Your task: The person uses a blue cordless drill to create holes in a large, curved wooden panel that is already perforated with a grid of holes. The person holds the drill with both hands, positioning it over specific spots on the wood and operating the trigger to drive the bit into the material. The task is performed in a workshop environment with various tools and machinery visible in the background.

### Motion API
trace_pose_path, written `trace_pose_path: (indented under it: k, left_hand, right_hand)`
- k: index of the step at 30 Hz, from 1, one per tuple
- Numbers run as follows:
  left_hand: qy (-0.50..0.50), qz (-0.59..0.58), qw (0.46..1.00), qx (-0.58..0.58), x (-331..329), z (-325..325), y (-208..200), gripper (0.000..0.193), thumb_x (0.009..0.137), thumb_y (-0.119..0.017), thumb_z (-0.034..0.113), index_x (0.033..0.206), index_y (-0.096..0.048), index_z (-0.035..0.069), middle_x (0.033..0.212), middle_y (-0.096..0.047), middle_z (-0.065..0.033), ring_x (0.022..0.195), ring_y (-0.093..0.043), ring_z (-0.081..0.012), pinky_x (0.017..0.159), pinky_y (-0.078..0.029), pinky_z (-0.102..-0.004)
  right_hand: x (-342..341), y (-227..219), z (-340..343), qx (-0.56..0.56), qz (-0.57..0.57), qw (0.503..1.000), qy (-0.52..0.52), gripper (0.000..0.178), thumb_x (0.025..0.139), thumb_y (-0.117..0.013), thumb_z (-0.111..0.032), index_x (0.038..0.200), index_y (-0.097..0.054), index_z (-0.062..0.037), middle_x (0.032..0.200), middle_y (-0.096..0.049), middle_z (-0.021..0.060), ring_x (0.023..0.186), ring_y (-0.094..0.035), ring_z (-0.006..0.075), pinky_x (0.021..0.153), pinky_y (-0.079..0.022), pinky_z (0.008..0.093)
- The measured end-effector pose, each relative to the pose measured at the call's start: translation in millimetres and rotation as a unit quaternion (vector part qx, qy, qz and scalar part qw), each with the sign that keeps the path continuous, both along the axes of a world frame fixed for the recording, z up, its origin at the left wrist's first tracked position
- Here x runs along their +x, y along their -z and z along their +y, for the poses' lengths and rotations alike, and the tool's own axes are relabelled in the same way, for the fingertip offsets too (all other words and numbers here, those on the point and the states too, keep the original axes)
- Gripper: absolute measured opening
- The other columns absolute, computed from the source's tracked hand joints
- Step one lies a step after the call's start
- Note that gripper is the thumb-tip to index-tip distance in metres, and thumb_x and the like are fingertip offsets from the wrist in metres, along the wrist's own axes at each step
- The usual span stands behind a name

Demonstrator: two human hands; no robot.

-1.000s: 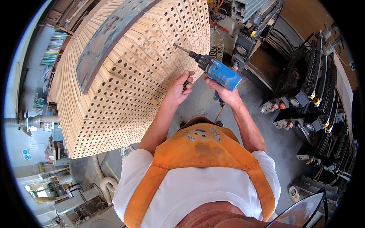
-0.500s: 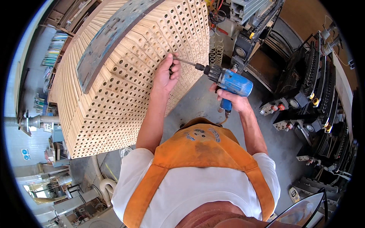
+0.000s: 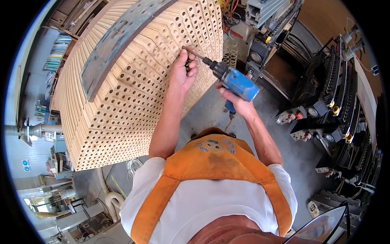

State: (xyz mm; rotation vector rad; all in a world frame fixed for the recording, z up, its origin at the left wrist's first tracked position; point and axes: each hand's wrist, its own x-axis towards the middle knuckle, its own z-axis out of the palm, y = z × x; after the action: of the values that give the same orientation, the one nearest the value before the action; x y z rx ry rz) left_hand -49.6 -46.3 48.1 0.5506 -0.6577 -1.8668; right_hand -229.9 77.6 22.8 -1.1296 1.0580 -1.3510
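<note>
While the left hand [image 3: 182, 75] pinched near the tip of the slim grey metal bit [image 3: 197, 55] at twelve o'clock, holding the blue cylindrical power driver [image 3: 240, 84] steady toward one o'clock, idle until skin cleared, seemed the sound method. The left grip was nearly closed, also curled round small dark metal pieces [image 3: 188, 66]; the right hand [image 3: 241, 105] grasped the driver's handle. Pale, hole-studded wooden blocks [image 3: 134, 97] stood stacked toward ten o'clock.

A blue drill [image 3: 240, 83] points leftward at pale, hole-filled boards [image 3: 134, 103], contact unclear.
</note>
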Motion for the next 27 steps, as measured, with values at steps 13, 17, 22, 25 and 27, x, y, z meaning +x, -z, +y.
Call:
trace_pose_path:
  k: [13,17,22,25,27]
  left_hand:
    - [0.123,-0.061,0.983,0.122,11.1,39.0,59.4,0.028,0.094,-0.05,0.013,0.116,-0.052,-0.004,0.088,-0.055,-0.0037,0.06,-0.044,-0.006,0.041,-0.031,-0.016]
    - [0.166,-0.091,0.976,0.108,12.4,54.0,44.3,0.029,0.094,-0.05,0.013,0.118,-0.051,-0.004,0.089,-0.055,-0.0029,0.059,-0.043,-0.0051,0.041,-0.03,-0.0159]
    - [0.181,-0.095,0.973,0.108,25.8,56.6,57.2,0.028,0.096,-0.048,0.015,0.119,-0.052,-0.002,0.089,-0.055,-0.0026,0.058,-0.042,-0.0047,0.041,-0.03,-0.0153]
    - [0.131,-0.084,0.98,0.121,28.3,53.4,64.9,0.025,0.097,-0.047,0.016,0.115,-0.052,-0.001,0.089,-0.056,-0.0024,0.058,-0.041,-0.0045,0.041,-0.03,-0.0151]
    - [0.097,-0.101,0.984,0.106,27.7,53.9,62.2,0.022,0.098,-0.047,0.016,0.112,-0.053,0.0,0.089,-0.056,-0.0022,0.057,-0.041,-0.0044,0.041,-0.03,-0.0153]
  right_hand:
    - [-2.1,-6.3,-8.2,-0.042,0.12,0.992,0.017,0.027,0.082,-0.07,-0.008,0.108,-0.065,-0.0056,0.096,-0.069,0.0067,0.088,-0.064,0.014,0.077,-0.051,0.0307]
    - [-3.4,-8.2,-7.2,-0.051,0.148,0.987,0.031,0.026,0.08,-0.066,0.0,0.105,-0.065,-0.0056,0.094,-0.069,0.0019,0.083,-0.062,0.0088,0.074,-0.05,0.0256]
    - [-2.2,-10.4,-10.4,-0.054,0.115,0.992,0.021,0.023,0.081,-0.067,-0.003,0.105,-0.065,-0.0055,0.093,-0.069,0.0018,0.079,-0.06,0.0084,0.07,-0.049,0.025]
    - [1.4,-11.3,-9.1,-0.041,0.092,0.995,0.024,0.023,0.083,-0.068,-0.006,0.106,-0.065,-0.0057,0.094,-0.069,0.0022,0.077,-0.059,0.0084,0.068,-0.048,0.025]
    - [1.0,-14.0,-5.8,-0.022,0.092,0.995,0.022,0.025,0.083,-0.069,-0.009,0.107,-0.065,-0.0056,0.096,-0.07,0.0035,0.081,-0.061,0.0101,0.072,-0.049,0.0264]
